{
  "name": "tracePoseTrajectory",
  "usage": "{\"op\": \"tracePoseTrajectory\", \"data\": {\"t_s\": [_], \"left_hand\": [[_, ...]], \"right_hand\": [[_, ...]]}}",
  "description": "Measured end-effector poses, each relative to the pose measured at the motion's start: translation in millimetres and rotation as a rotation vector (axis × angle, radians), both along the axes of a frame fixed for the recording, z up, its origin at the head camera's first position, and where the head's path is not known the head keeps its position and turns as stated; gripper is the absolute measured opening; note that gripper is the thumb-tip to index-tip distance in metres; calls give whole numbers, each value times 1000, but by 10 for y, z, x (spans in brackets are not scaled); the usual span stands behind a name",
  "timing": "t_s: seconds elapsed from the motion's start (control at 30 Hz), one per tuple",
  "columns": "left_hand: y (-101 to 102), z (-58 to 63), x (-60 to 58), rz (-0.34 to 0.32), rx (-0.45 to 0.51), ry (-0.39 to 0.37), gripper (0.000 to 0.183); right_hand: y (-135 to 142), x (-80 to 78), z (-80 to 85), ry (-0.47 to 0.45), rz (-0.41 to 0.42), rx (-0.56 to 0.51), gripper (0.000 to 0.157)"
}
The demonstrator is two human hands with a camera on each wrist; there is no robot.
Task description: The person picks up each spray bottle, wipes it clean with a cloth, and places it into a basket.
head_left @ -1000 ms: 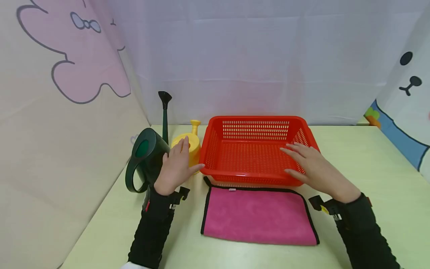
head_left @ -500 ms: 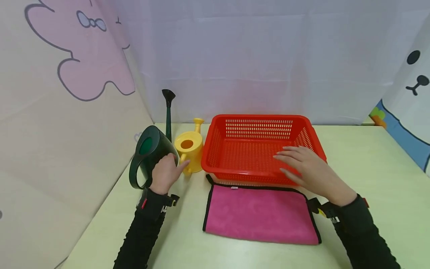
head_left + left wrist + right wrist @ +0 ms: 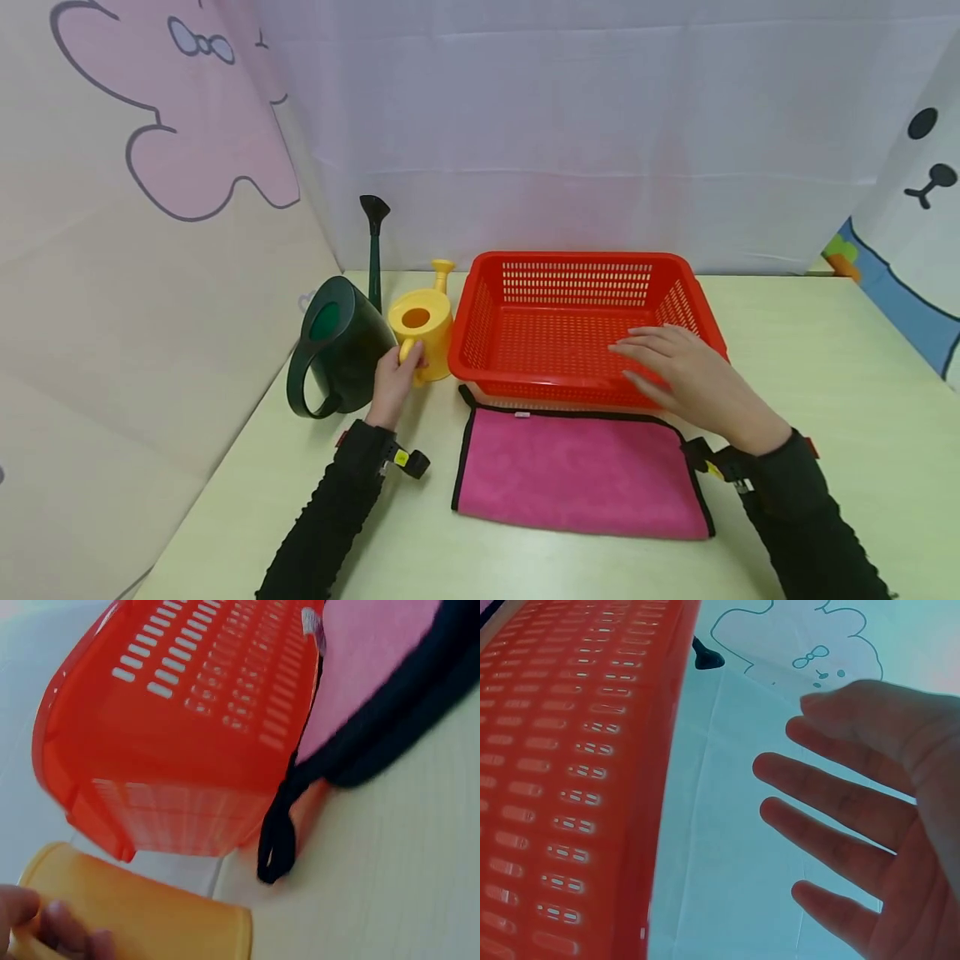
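Observation:
With curled fingers, my left hand grips the handle of a small yellow watering can, which stands on the table. The left wrist view shows fingertips around that handle, against the can's yellow side. Just left of this hand is a larger dark green watering can with a long spout. My right hand hovers over the front right part of a red plastic basket, fingers spread and holding nothing. The right wrist view shows its fingers apart from the basket wall.
A folded pink cloth with black edging lies in front of the basket. Its black loop pokes out at the left corner. White printed curtains close off the back and sides of the pale table.
My left hand has come down from above the cans, passed beside the green one, and taken hold of the yellow can's handle. The right hand stays nearly in place over the basket.

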State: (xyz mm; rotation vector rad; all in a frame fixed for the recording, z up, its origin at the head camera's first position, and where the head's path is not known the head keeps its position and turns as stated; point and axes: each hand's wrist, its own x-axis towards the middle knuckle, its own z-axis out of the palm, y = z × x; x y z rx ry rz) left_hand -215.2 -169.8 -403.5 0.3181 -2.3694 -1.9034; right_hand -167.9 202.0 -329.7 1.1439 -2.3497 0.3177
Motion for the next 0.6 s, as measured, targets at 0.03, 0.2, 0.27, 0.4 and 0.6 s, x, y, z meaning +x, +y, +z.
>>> {"op": "tracePoseTrajectory", "data": {"t_s": [0.03, 0.2, 0.27, 0.4, 0.6], "left_hand": [[14, -11, -5, 7, 25, 9, 44], [64, -104, -60, 54, -38, 89, 48], [84, -126, -80, 77, -84, 115, 50], [112, -100, -110, 125, -88, 154, 47], [109, 101, -183, 148, -42, 224, 41]], "right_hand": [[0, -2, 0, -4, -2, 3, 43], [-2, -9, -3, -32, -13, 14, 41], [-4, -11, -5, -35, -16, 13, 41], [-5, -11, -5, -35, -17, 6, 42], [7, -15, -6, -54, -26, 9, 41]]}}
